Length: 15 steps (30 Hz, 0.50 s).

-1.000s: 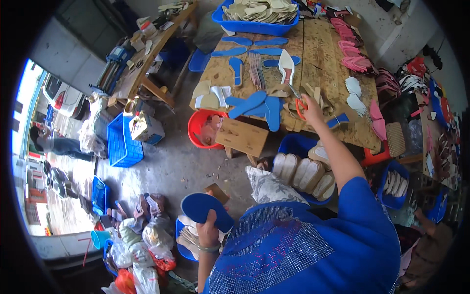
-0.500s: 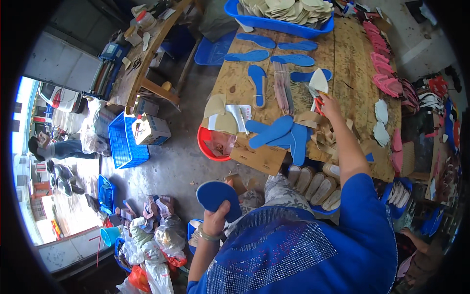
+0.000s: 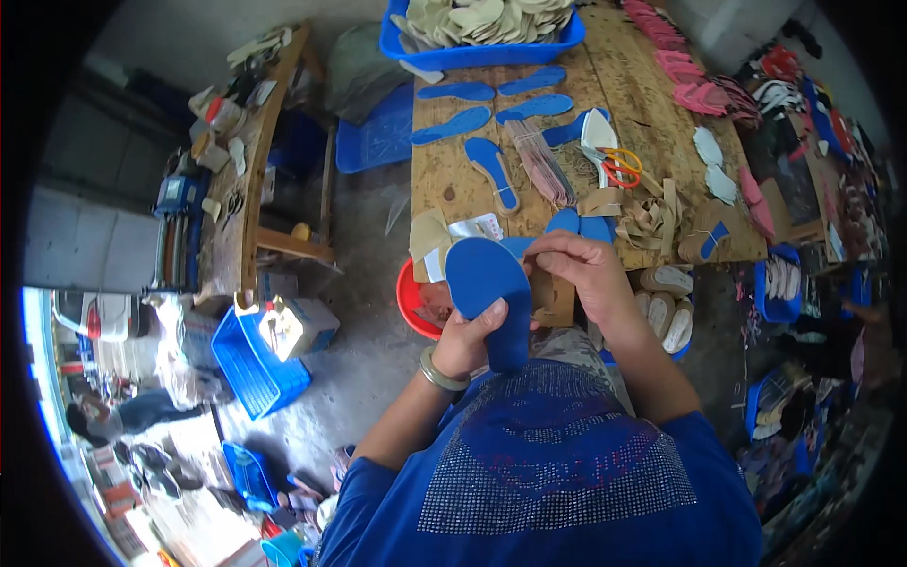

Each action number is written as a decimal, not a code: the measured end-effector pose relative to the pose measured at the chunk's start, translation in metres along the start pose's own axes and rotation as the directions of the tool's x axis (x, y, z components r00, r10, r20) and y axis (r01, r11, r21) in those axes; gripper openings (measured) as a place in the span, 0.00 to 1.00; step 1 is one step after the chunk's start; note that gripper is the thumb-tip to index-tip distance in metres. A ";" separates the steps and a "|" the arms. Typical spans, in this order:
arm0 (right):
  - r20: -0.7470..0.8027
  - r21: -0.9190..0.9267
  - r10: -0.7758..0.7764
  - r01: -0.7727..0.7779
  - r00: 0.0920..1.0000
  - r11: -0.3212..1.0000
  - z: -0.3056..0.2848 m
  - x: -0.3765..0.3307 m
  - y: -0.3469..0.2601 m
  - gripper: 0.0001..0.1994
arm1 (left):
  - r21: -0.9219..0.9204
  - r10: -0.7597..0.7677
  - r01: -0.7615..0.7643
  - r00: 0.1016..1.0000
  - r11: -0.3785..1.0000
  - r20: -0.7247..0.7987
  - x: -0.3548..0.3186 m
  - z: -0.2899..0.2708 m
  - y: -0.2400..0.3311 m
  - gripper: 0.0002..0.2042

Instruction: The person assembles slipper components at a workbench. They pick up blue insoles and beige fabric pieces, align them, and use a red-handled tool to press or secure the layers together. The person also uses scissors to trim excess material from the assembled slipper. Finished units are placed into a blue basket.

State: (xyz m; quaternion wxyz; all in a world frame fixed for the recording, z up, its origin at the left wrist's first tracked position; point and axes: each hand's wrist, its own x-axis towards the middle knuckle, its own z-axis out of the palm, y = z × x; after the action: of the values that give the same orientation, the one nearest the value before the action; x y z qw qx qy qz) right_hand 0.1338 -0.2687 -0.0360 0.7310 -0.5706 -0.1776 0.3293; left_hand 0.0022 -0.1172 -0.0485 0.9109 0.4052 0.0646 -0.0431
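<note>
My left hand (image 3: 463, 342) grips a blue shoe insole (image 3: 487, 274) in front of my chest, thumb across its face. Fingers of my right hand (image 3: 581, 269) are bent together in a pinch at the insole's right edge; what they hold, if anything, is too small to make out. Beyond, scissors (image 3: 622, 168) with red and yellow handles lie on the table by a white pointed piece (image 3: 595, 130). More blue insoles (image 3: 564, 223) lie partly hidden behind my right hand. A bundle of pinkish strips (image 3: 540, 163) rests among other blue insoles (image 3: 457, 124).
The wooden table (image 3: 652, 104) carries a blue tray (image 3: 482, 55) of beige pieces, pink pieces (image 3: 675, 66) and tan strips (image 3: 652, 219). By its near left corner is a red basin (image 3: 412, 300). A blue crate (image 3: 260, 364) stands on the floor at left.
My right hand has let go of the scissors, which now lie on the table, and has come back to the insole. My left hand has raised the insole to the right. The view has shifted.
</note>
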 end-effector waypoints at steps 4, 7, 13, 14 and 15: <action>-0.274 0.022 -0.157 0.170 0.949 0.985 0.025 -0.009 -0.021 0.10 | -0.153 0.095 -0.099 0.995 0.983 -0.032 0.006 0.011 0.037 0.26; -0.236 0.021 -0.154 0.163 0.960 0.986 0.056 -0.019 -0.038 0.09 | -0.179 0.064 -0.076 0.995 0.981 -0.072 -0.001 0.001 0.051 0.22; -0.253 0.167 -0.150 0.196 0.956 0.966 0.085 -0.018 -0.018 0.09 | -0.110 0.227 -0.248 0.958 0.963 -0.177 -0.014 0.001 0.055 0.13; -0.252 0.185 -0.132 0.182 0.959 0.966 0.088 -0.017 -0.016 0.09 | -0.129 0.235 -0.261 0.953 0.957 -0.191 -0.016 0.000 0.055 0.11; -0.253 0.176 -0.116 0.163 0.960 0.971 0.090 -0.017 -0.015 0.09 | -0.128 0.239 -0.266 0.951 0.955 -0.193 -0.018 -0.002 0.054 0.11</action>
State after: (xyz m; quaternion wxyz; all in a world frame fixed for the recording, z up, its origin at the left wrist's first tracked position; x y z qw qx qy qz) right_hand 0.0682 -0.2178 0.0059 0.8210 -0.5181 -0.0944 0.2206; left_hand -0.0085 -0.0791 -0.0074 0.9279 0.3414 0.0953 0.1152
